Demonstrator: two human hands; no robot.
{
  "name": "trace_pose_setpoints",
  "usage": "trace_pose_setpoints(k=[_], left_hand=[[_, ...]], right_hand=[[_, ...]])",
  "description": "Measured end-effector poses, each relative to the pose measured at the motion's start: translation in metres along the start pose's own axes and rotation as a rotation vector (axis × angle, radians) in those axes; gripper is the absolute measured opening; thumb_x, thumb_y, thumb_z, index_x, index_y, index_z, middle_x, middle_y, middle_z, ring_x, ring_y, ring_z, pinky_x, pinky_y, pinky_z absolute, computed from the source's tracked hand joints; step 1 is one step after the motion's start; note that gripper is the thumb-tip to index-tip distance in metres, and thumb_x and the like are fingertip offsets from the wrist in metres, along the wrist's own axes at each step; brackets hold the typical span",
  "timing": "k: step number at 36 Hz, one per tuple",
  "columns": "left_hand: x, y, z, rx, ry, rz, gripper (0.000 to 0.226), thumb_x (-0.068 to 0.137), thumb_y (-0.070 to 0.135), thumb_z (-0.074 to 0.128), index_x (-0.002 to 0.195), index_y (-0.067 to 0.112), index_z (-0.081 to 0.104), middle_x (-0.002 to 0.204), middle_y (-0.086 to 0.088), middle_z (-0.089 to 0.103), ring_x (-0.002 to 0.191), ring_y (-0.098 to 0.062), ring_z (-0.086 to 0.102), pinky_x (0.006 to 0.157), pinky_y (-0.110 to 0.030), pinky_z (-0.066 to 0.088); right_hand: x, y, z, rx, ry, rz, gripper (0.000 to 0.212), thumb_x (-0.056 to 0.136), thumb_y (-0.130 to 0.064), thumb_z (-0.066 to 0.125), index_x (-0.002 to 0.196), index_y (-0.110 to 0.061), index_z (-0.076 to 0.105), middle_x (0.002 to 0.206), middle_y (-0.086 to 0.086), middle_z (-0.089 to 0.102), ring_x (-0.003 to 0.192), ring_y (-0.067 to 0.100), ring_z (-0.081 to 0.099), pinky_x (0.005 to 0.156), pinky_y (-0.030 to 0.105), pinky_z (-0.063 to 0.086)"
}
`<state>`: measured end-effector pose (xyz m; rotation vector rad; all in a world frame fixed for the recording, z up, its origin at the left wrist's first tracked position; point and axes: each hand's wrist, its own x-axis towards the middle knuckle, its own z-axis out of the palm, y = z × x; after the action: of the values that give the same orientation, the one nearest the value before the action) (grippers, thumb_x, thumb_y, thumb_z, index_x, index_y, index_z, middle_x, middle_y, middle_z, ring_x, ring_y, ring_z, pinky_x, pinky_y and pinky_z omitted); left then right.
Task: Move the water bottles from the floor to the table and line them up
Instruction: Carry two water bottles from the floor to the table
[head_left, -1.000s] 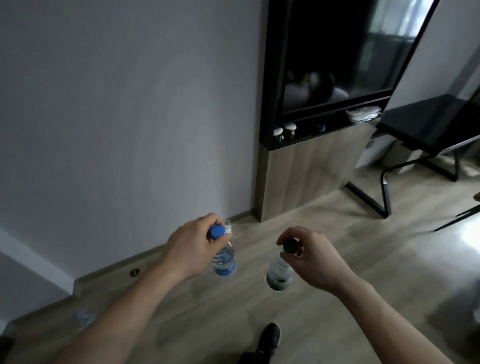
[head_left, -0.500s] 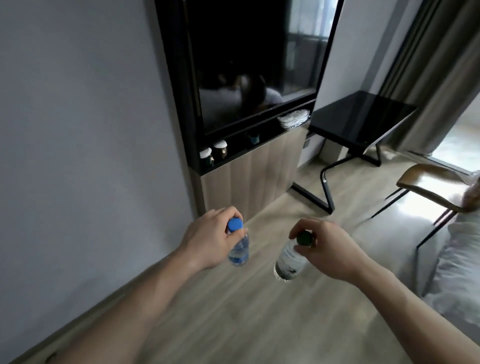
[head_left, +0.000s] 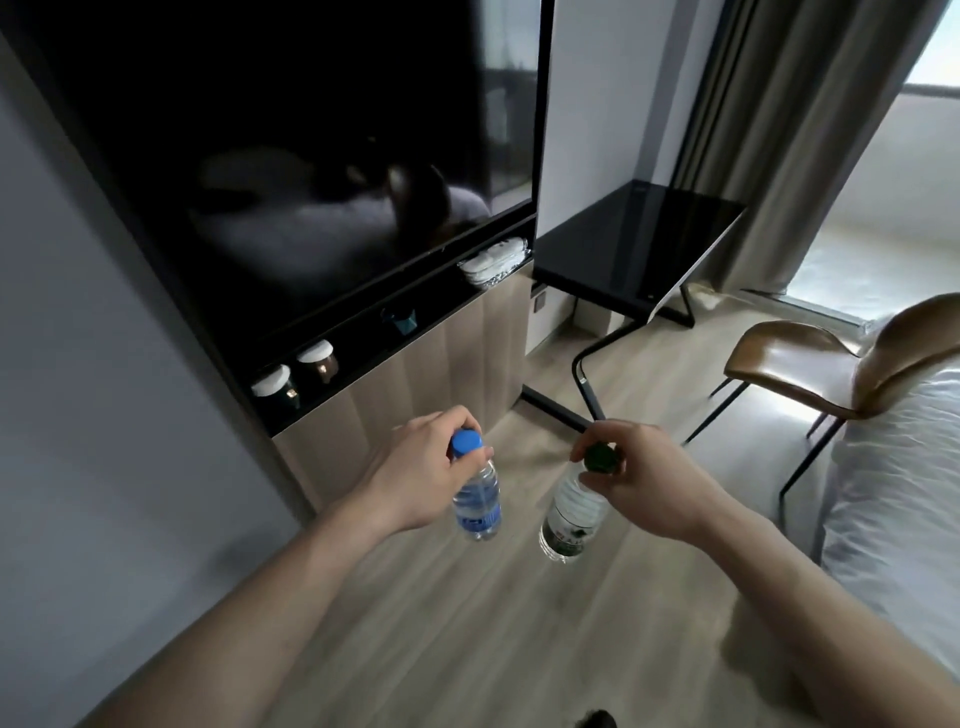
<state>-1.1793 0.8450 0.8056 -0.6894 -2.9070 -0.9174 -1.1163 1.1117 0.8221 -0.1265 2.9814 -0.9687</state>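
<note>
Head view: we carried two bottles clear of the floor, both dangling below our hands.
Left hand (head_left: 423, 467): pinched on the blue-capped bottle (head_left: 477, 499) at its neck.
Right hand (head_left: 641, 480): fingers closed around the cap of the green-capped bottle (head_left: 571, 514).
Table (head_left: 631, 244): well ahead of our right hand, still bare.
Risk: cap-only grips (weak ones) might let a swinging bottle slip or strike the table edge.

Pale wood-look floor (head_left: 467, 623), grey wall (head_left: 78, 415) on the left, dark screen (head_left: 311, 156) above a wood-fronted cabinet (head_left: 415, 374), brown chair (head_left: 810, 358), grey curtain (head_left: 789, 130), bright window (head_left: 893, 208), white bedding (head_left: 898, 493)
</note>
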Motion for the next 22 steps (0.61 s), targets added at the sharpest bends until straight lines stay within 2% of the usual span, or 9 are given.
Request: trace_pose_setpoints(k=[4, 7, 11, 14, 19, 22], left_hand=[[0.059, 0.021, 0.021, 0.032, 0.016, -0.025, 0.025, 0.087, 0.061, 0.053, 0.091, 0.037, 0.051, 0.082, 0.018, 0.060, 0.074, -0.005, 0.058, 0.070, -0.039, 0.055], [0.101, 0.037, 0.034, 0.034, 0.040, -0.060, 0.024, 0.088, 0.059, 0.055, 0.090, 0.036, 0.051, 0.080, 0.017, 0.060, 0.070, -0.006, 0.057, 0.068, -0.037, 0.053], [0.155, 0.056, 0.047, -0.044, 0.062, -0.091, 0.026, 0.087, 0.058, 0.055, 0.090, 0.033, 0.052, 0.080, 0.013, 0.060, 0.069, -0.012, 0.056, 0.068, -0.044, 0.055], [0.188, 0.066, 0.055, -0.051, 0.069, -0.122, 0.023, 0.089, 0.054, 0.059, 0.090, 0.032, 0.053, 0.076, 0.014, 0.058, 0.066, -0.013, 0.055, 0.067, -0.044, 0.055], [0.262, 0.069, 0.073, -0.006, 0.075, -0.149, 0.024, 0.090, 0.055, 0.060, 0.087, 0.032, 0.052, 0.071, 0.028, 0.056, 0.058, -0.006, 0.048, 0.059, -0.033, 0.050], [0.315, 0.066, 0.086, 0.011, 0.073, -0.140, 0.025, 0.089, 0.056, 0.061, 0.086, 0.032, 0.052, 0.074, 0.027, 0.057, 0.059, -0.008, 0.051, 0.059, -0.035, 0.050]], right_hand=[[0.043, 0.046, -0.032, -0.006, -0.010, -0.024, 0.021, 0.081, -0.021, 0.076, 0.093, -0.035, 0.067, 0.094, -0.020, 0.064, 0.087, -0.003, 0.058, 0.076, 0.023, 0.049], [0.075, 0.080, -0.059, -0.007, -0.013, -0.047, 0.022, 0.080, -0.020, 0.075, 0.091, -0.036, 0.066, 0.092, -0.020, 0.063, 0.087, -0.001, 0.058, 0.077, 0.026, 0.050], [0.121, 0.120, -0.094, -0.013, -0.021, -0.080, 0.023, 0.079, -0.019, 0.075, 0.088, -0.038, 0.065, 0.090, -0.020, 0.062, 0.085, 0.002, 0.058, 0.077, 0.030, 0.051], [0.151, 0.143, -0.112, -0.017, -0.041, -0.085, 0.022, 0.079, -0.020, 0.075, 0.089, -0.037, 0.064, 0.092, -0.018, 0.064, 0.086, 0.004, 0.060, 0.077, 0.036, 0.053], [0.210, 0.187, -0.141, 0.009, -0.023, -0.086, 0.025, 0.078, -0.017, 0.072, 0.088, -0.038, 0.064, 0.089, -0.022, 0.065, 0.083, 0.002, 0.059, 0.074, 0.032, 0.052], [0.250, 0.215, -0.156, 0.023, -0.004, -0.071, 0.024, 0.078, -0.016, 0.073, 0.087, -0.037, 0.064, 0.085, -0.022, 0.065, 0.082, 0.002, 0.059, 0.072, 0.030, 0.052]])
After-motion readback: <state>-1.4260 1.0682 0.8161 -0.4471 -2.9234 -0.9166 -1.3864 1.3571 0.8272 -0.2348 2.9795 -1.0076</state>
